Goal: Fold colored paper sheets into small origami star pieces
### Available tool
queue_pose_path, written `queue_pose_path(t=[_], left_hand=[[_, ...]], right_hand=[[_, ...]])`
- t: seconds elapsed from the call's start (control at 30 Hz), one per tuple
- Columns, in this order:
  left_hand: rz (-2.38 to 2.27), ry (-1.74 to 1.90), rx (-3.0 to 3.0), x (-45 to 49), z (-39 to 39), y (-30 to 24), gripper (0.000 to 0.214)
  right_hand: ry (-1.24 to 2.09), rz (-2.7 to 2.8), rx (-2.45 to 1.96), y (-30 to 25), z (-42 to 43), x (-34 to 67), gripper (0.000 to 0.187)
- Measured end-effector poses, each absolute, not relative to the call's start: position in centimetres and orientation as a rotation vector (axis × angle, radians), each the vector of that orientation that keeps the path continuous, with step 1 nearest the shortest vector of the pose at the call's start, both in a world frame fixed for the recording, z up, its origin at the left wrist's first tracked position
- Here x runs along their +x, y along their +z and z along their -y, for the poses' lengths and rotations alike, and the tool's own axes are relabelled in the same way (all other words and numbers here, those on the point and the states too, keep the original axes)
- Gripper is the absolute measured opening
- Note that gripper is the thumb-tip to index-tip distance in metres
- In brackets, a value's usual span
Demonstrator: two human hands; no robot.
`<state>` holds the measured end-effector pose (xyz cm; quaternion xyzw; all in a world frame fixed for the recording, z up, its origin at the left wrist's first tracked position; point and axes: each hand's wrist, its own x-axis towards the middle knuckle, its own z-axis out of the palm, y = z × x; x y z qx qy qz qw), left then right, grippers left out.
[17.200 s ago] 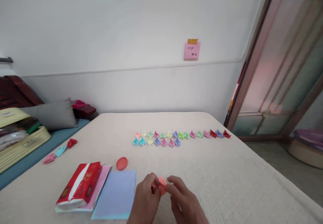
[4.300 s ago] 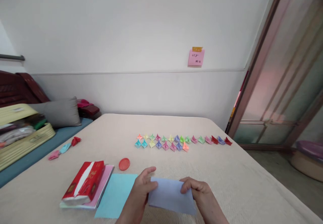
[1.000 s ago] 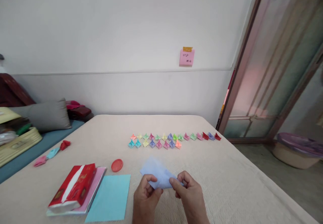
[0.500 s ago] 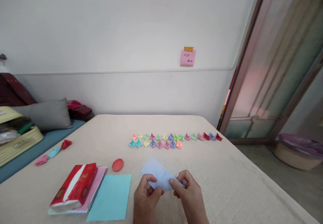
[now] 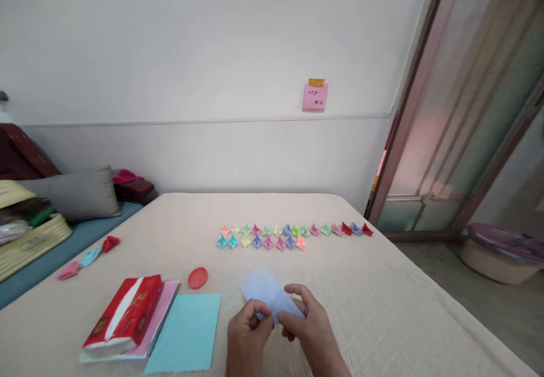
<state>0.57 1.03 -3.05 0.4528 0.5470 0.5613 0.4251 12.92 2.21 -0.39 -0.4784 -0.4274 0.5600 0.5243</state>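
Observation:
Both my hands hold a folded lavender-blue sheet of paper [image 5: 266, 291] just above the near part of the cream-covered table [image 5: 382, 309]. My left hand [image 5: 247, 334] pinches its lower left edge, fingers closed. My right hand [image 5: 306, 323] pinches the right side, thumb and fingers pressed on the sheet. The paper's far corner sticks up and away from me. Two rows of several small folded paper shapes [image 5: 289, 236] in many colours lie farther out on the table.
A light blue sheet [image 5: 185, 333] lies left of my hands, beside a red tissue pack [image 5: 124, 312] on pink paper. A red round lid [image 5: 198, 278] sits behind them. Three folded shapes [image 5: 87, 257] lie at the left edge. A pink note [image 5: 315, 94] hangs on the wall.
My hands have drawn closer together on the lavender paper, and its fold has tightened. A second ago they pinched it farther apart. Before that the sheet was held flat and wide.

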Motion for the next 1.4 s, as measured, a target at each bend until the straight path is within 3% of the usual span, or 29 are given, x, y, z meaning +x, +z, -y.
queue_pose_path(t=[0.13, 0.33, 0.53, 0.8, 0.87, 1.07, 1.2, 1.33, 1.4], left_hand=[[-1.347, 1.507, 1.028, 0.6, -1.3, -2.6, 0.016], [-1.191, 1.702, 0.626, 0.1, -1.5, -0.9, 0.06], [-1.102, 1.485, 0.676, -1.1, -1.2, -0.5, 0.02], [-1.222, 1.421, 0.827, -1.3, -1.5, -0.6, 0.021], [-1.231, 1.423, 0.889, -1.1, -1.2, -0.2, 0.019], [-1.241, 1.373, 1.165, -1.2, -0.6, 0.5, 0.021], [-1.251, 1.371, 1.351, -1.4, -0.6, 0.6, 0.018], [-1.236, 1.384, 1.502, -1.7, -0.9, 0.4, 0.017], [-1.193, 1.369, 1.566, -1.9, -1.1, 0.3, 0.015]], right_hand=[[1.339, 1.024, -1.154, 0.1, -2.3, 13.6, 0.032], [1.381, 1.037, -1.104, -0.2, -2.6, 14.4, 0.029], [1.426, 1.199, -1.112, -1.4, -2.7, 13.7, 0.023], [1.232, 1.208, -1.256, -1.7, -3.1, 14.2, 0.027], [1.35, 1.171, -1.251, -1.3, -2.9, 14.3, 0.034], [1.624, 0.946, -1.071, 0.4, -2.0, 14.6, 0.082], [1.618, 0.901, -1.03, 0.9, -1.9, 14.9, 0.081], [1.622, 0.958, -1.012, 1.2, -1.9, 15.4, 0.095], [1.672, 1.004, -1.005, 1.2, -1.9, 15.7, 0.093]])
